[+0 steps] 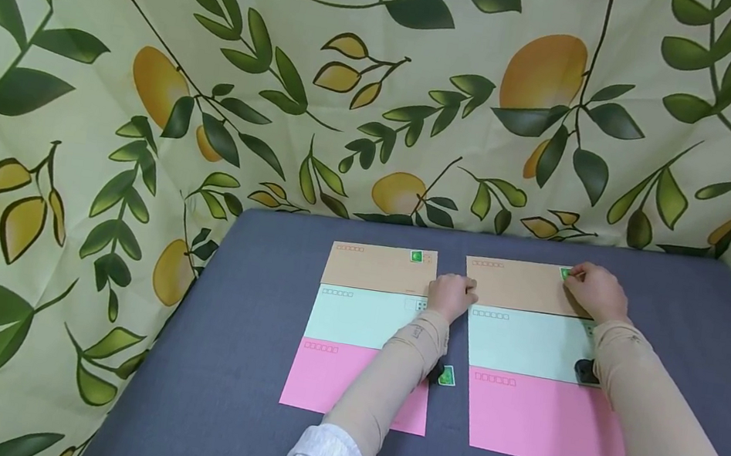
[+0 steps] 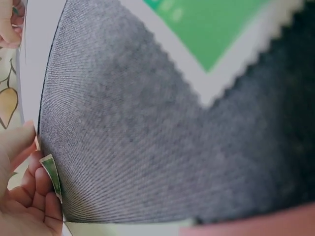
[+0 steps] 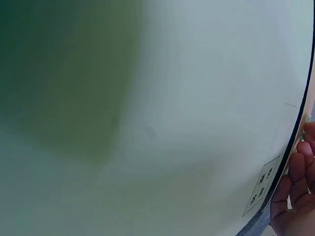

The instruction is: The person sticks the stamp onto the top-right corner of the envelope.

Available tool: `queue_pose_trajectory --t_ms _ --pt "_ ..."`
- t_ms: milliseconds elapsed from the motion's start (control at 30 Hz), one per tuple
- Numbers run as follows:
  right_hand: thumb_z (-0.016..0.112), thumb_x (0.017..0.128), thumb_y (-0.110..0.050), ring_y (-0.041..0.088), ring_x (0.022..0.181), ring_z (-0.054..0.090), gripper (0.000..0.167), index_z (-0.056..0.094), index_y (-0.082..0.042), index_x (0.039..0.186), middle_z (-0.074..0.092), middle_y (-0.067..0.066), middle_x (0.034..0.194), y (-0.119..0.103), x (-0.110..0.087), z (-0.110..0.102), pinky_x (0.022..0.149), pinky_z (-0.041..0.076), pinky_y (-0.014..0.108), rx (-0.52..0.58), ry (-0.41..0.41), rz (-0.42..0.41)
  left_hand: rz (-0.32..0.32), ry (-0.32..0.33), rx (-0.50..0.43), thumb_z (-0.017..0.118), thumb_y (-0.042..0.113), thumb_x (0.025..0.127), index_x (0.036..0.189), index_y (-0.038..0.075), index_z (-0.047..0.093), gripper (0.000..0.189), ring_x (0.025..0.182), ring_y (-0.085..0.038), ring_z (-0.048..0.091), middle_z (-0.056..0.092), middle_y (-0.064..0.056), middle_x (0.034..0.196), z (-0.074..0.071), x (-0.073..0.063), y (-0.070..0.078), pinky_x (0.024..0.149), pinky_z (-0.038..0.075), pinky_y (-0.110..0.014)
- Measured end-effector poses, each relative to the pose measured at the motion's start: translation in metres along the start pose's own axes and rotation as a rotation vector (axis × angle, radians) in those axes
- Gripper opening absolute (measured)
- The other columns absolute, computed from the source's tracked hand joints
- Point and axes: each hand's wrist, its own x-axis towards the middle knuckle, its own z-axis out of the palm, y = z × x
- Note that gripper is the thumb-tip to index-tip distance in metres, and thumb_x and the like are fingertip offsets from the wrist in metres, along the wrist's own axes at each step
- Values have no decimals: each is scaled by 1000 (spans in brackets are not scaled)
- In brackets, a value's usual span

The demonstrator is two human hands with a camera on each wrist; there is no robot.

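My right hand (image 1: 598, 293) pinches a green stamp (image 1: 566, 273) at the upper right corner of the right tan envelope (image 1: 512, 284). In the right wrist view its curled fingers (image 3: 297, 169) show at the right edge. My left hand (image 1: 452, 296) is at that envelope's left edge, between the two tan envelopes. In the left wrist view, its curled fingers hold another small green stamp (image 2: 52, 178), and the thumb and forefinger are close together by the envelope edge. The left tan envelope (image 1: 374, 268) bears a green stamp (image 1: 416, 256) at its upper right.
Light blue envelopes (image 1: 352, 320) (image 1: 517, 347) and pink envelopes (image 1: 331, 375) (image 1: 542, 416) lie below the tan ones in two columns on a dark grey tabletop (image 1: 240, 319). A loose green stamp (image 1: 447, 376) lies between the columns. A leaf-patterned cloth (image 1: 320, 151) hangs behind.
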Motion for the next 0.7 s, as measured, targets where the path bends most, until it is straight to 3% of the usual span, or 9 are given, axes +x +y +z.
queue_pose_trajectory --t_ms 100,167,333,567,700 --pt "47 90 -22 40 91 52 33 55 3 110 55 26 105 0 1 0 69 41 48 3 -1 -7 -19 -6 -20 62 33 89 116 28 66 28 104 -10 62 68 10 111 -1 1 0 83 43 -27" --pt "47 90 -22 40 92 52 34 54 3 111 55 27 106 0 1 -1 70 41 49 5 -2 -11 -18 -12 -22 61 33 89 119 28 64 30 105 -11 62 68 9 113 -2 1 1 85 44 -28" --pt "45 91 -20 41 94 52 33 54 4 112 55 27 107 1 0 0 74 41 52 10 4 -30 -5 1 -52 60 31 90 118 26 65 28 104 -11 62 68 7 111 -3 -1 0 85 43 -27" --pt "41 92 -20 42 93 51 34 53 4 114 54 28 108 2 -5 -1 74 40 52 25 34 -31 55 74 -112 57 27 92 113 22 68 25 90 -11 63 70 4 101 -9 -5 -3 75 46 -25" --pt "41 94 -21 40 91 52 34 54 4 113 56 28 106 -2 -9 -2 73 41 51 36 64 -42 55 65 -106 56 30 92 114 22 67 26 91 -11 63 69 4 102 -12 -5 -4 76 47 -25"
